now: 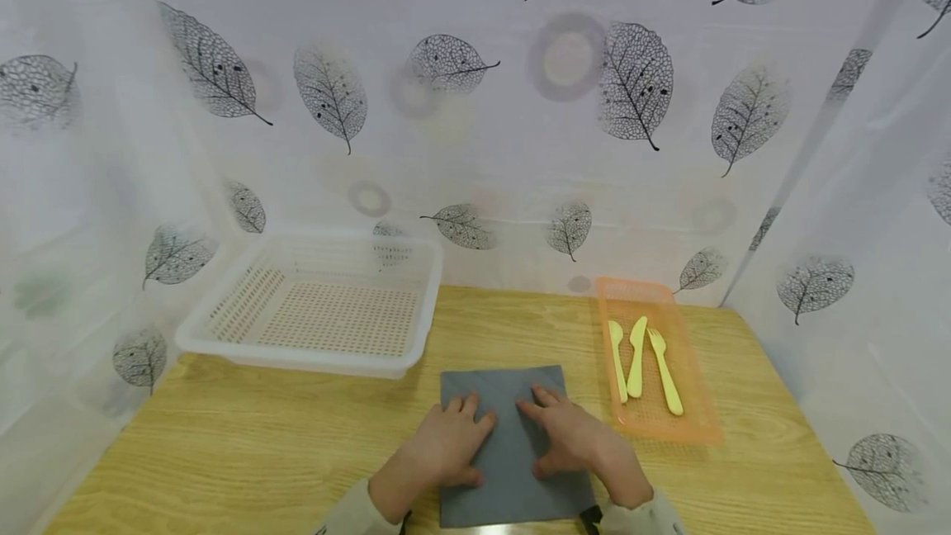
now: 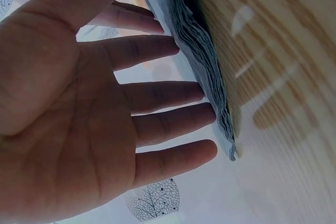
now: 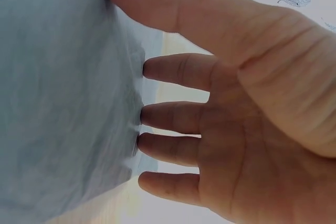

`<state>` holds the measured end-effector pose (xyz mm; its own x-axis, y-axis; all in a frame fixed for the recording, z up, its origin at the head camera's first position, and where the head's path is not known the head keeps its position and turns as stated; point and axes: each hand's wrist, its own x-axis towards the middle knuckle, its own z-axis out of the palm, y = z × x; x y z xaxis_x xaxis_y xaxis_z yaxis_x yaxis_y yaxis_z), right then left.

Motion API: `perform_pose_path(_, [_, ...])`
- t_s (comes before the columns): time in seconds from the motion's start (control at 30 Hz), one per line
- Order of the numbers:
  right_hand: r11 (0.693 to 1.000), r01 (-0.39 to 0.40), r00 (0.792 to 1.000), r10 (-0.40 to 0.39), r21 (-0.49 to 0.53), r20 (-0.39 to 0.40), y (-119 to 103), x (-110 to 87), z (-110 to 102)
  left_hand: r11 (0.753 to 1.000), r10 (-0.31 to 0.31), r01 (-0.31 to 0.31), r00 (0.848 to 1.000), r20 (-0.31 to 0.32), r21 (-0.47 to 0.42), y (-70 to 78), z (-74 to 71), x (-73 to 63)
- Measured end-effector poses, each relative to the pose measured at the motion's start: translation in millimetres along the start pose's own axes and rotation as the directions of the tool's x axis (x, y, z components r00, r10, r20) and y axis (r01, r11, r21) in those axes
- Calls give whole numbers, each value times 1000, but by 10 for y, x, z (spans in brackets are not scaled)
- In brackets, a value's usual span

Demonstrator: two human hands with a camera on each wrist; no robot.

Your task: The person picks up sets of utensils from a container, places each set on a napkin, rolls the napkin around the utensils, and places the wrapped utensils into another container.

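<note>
A flat grey folded cloth [image 1: 507, 444] lies on the table, and several thin layers show along its edge [image 2: 202, 51] in the left wrist view. On its left side my left hand [image 1: 451, 442] rests with fingers spread and fingertips on the surface. My right hand [image 1: 575, 436] touches the right side of the cloth the same way, thumb pointing inward. From the right wrist, the fingertips [image 3: 152, 114] press lightly into the cloth [image 3: 63, 93], which wrinkles beside them. Neither palm lies flat on it, and nothing is gripped.
A white perforated basket [image 1: 404, 357] stands at the back left. To the right is an orange mesh tray [image 1: 694, 403] with a yellow spoon [image 1: 617, 353], knife [image 1: 636, 357] and fork [image 1: 666, 374] in it. A leaf-print curtain [image 1: 505, 163] encloses the wooden table [image 1: 260, 428].
</note>
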<state>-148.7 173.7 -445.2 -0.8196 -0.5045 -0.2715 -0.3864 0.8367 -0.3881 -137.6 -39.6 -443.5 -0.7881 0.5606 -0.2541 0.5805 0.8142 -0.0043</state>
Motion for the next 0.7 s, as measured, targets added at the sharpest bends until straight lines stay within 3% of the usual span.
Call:
perform_pose_path(0.47, [997,26,1000,-26,73,6,50,-8,9,1000,0,0,1000,-21,-4,33,16,-8])
perform_pose_path(0.7, [998,19,1000,-19,64,1,47,8,6,1000,-4,6,998,-64,27,46,27,-13])
